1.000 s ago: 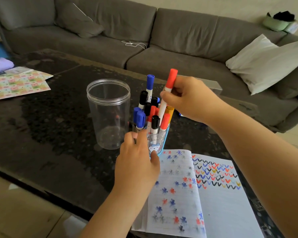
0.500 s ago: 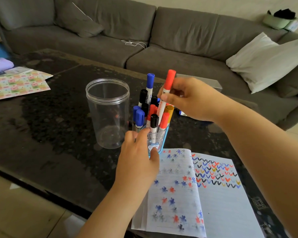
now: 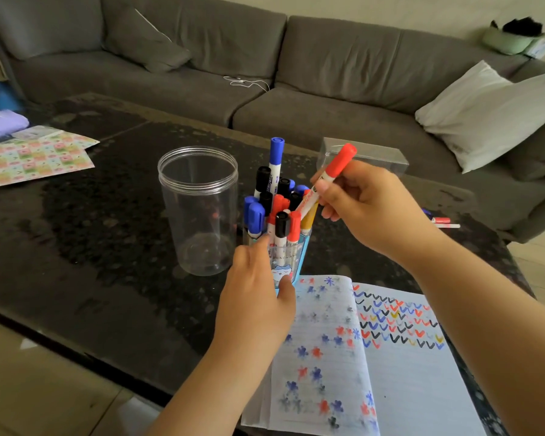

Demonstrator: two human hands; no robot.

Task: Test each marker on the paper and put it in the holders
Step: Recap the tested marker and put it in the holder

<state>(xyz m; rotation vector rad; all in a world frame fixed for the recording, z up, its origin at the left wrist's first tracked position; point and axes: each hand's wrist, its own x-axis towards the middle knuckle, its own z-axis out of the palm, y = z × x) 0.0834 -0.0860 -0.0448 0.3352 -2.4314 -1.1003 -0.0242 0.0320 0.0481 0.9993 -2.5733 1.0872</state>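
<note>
My right hand [image 3: 364, 204] pinches a red-capped marker [image 3: 329, 175], tilted with its cap up to the right and its lower end among the markers in the cup. My left hand [image 3: 258, 297] grips the side of a small blue-edged clear cup [image 3: 302, 256] that is packed with several capped markers in blue, black, red and yellow. A taller clear jar [image 3: 199, 209] stands just left of the cup with nothing in it. An open notebook [image 3: 390, 366] with coloured test marks lies in front of the cup.
All this rests on a dark glass coffee table [image 3: 92, 234]. Patterned paper sheets [image 3: 29, 157] lie at its far left. A clear plastic box [image 3: 375, 158] sits behind my right hand, and loose markers [image 3: 441, 221] lie at the right. A grey sofa [image 3: 328, 73] runs behind.
My right hand has tipped the red marker from nearly upright to a slant, cap to the right, and shifted a little rightward. My left hand stays on the cup.
</note>
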